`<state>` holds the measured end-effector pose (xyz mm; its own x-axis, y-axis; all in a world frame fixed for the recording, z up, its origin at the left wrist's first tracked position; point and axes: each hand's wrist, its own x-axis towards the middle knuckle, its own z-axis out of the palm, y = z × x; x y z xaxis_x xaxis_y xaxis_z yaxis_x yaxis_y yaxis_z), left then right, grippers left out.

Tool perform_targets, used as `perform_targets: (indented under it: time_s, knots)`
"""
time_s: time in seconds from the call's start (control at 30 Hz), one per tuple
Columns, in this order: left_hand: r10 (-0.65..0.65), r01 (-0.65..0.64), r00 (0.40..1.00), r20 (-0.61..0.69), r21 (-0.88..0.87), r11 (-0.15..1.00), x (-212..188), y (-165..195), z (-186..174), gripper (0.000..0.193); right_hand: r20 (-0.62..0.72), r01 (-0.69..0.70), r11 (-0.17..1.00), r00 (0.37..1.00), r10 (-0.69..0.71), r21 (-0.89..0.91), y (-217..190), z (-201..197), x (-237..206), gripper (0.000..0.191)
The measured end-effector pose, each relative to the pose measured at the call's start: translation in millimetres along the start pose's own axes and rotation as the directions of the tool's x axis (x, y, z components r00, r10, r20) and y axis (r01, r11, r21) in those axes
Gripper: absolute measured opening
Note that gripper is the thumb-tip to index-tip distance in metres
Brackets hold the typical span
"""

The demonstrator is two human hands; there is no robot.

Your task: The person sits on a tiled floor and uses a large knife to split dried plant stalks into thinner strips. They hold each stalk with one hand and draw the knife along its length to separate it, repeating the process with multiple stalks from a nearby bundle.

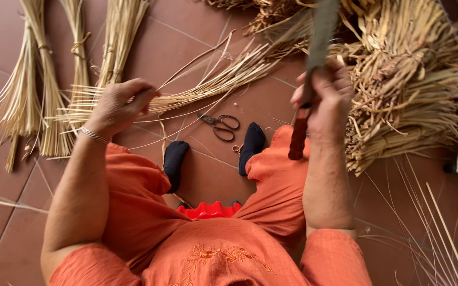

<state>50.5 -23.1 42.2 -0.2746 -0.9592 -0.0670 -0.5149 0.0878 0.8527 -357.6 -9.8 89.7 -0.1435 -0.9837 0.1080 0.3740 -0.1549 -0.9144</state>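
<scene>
Seen from above, a seated person's left hand (120, 106) pinches a bundle of pale straw strips (208, 85) that fan out over the tiled floor (186, 37). The right hand (322, 95) wraps its fingers tightly round a large knife (314, 58), blade upward. Scissors (221, 126) lie between the feet

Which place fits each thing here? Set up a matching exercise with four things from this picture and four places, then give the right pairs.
Things:
1. scissors
2. long blade
3. thin straw strips
4. red stool

Places:
A. under the seated person
B. in the left hand
C. on the floor tiles beyond the black socks
D. in the right hand

Pairs: 1-C, 2-D, 3-B, 4-A
</scene>
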Motion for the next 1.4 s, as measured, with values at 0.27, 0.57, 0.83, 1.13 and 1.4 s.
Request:
perform_targets:
  time_s: [0.27, 0.57, 0.83, 1.13, 1.4]
  knots:
    - [0.218, -0.217, 0.976, 0.0, -0.089, 0.972, 14, 30, 32, 0.013, 0.366, -0.363, 0.928, 0.855, 0.367, -0.085, 36, 89, -17, 0.04]
    - [0.192, -0.184, 0.981, 0.033, -0.162, 0.969, 10, 42, 44, 0.019, 0.357, -0.37, 0.918, 0.845, 0.397, -0.145, 54, 102, -19, 0.024]
    - [0.272, -0.265, 0.962, 0.036, -0.135, 0.955, 6, 34, 37, 0.012, 0.334, -0.343, 0.933, 0.871, 0.359, -0.108, 56, 88, -14, 0.024]
    - [0.137, -0.129, 0.988, 0.078, -0.094, 0.987, -1, 37, 24, 0.011, 0.269, -0.244, 0.97, 0.935, 0.232, 0.011, 43, 57, 3, 0.017]
    - [0.174, -0.169, 0.981, 0.081, -0.068, 0.983, -3, 39, 17, 0.013, 0.213, -0.224, 0.974, 0.953, 0.216, 0.013, 27, 44, 2, 0.017]
